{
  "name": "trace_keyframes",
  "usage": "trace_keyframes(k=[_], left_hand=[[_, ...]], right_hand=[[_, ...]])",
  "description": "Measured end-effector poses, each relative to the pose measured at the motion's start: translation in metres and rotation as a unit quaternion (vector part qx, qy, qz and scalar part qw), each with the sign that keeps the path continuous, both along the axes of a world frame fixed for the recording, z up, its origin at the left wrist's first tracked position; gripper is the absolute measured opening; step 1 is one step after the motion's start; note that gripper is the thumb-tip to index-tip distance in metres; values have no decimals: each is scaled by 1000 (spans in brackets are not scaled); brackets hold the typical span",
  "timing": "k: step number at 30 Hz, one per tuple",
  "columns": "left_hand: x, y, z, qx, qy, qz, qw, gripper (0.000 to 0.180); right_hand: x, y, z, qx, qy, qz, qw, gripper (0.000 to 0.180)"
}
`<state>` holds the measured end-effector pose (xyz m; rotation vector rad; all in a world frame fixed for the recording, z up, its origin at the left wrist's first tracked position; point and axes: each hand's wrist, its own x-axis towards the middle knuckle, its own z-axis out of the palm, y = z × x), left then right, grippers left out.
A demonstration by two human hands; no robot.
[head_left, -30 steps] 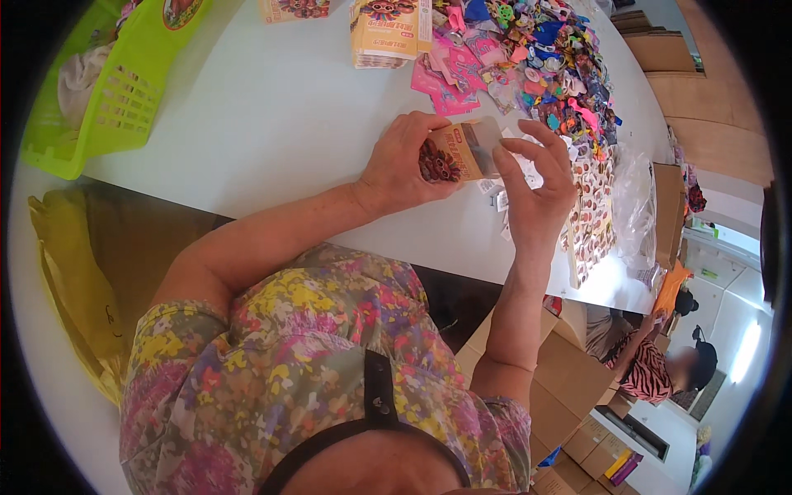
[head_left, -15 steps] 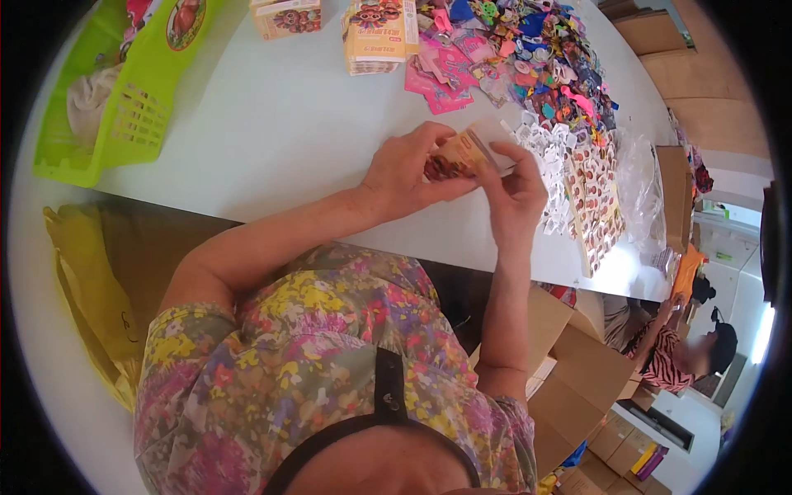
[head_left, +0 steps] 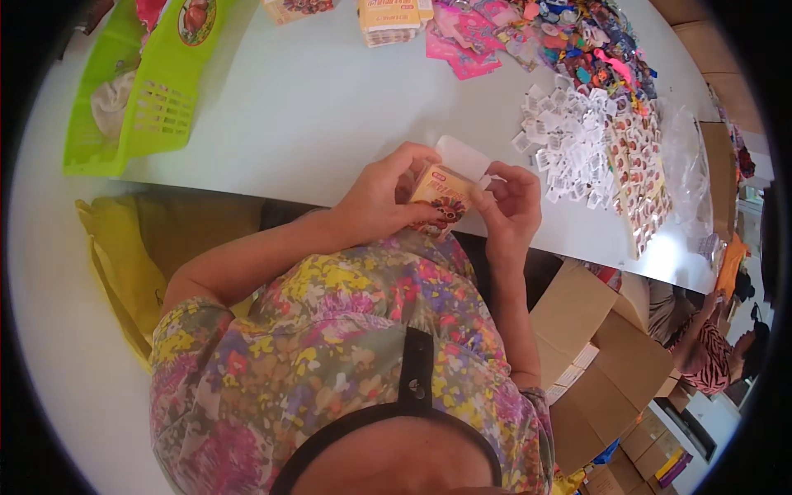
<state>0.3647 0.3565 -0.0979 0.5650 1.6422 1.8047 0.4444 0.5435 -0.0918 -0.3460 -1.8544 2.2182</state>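
My left hand [head_left: 384, 198] and my right hand [head_left: 511, 210] hold one small orange card packet [head_left: 441, 196] between them, close to my chest at the near edge of the white table [head_left: 313, 107]. A white flap [head_left: 462, 157] sticks up from the packet's top. My right fingers pinch at that top end, while my left fingers wrap the packet's side. Just beyond the hands lies a heap of small white tags [head_left: 569, 140].
A green plastic basket [head_left: 140, 91] stands at the far left. Stacked packets [head_left: 392, 21], pink cards [head_left: 462, 41] and colourful small trinkets [head_left: 594, 49] crowd the far side. Sticker sheets [head_left: 639, 177] and a clear bag [head_left: 685, 165] lie right. Cardboard boxes [head_left: 594, 346] sit below; another person [head_left: 709, 346] sits lower right.
Both hands have drawn the packet back from over the table toward my chest. The white flap at its top now stands open.
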Motion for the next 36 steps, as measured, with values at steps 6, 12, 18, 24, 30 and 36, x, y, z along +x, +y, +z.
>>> trace_keyframes(k=[6, 12, 18, 24, 30, 36], left_hand=[[-1, -6, -5, -24, 99, 24, 995, 34], [-24, -1, -16, 8, 262, 53, 963, 13], [-29, -3, 0, -4, 121, 33, 992, 8], [-37, -8, 7, 0, -11, 21, 1000, 10], [-36, -13, 10, 16, -43, -7, 999, 10], [-26, -27, 14, 10, 144, -18, 989, 15]], right_hand=[[6, -9, -9, 102, 5, -1, 995, 26], [-10, -5, 1, 211, 2, 10, 978, 18], [-25, 14, 16, 146, -29, 93, 985, 10], [-39, 15, 43, 255, -123, 176, 943, 10], [-44, 18, 48, 204, -155, 212, 943, 8], [-21, 10, 49, 161, -112, 218, 956, 16]])
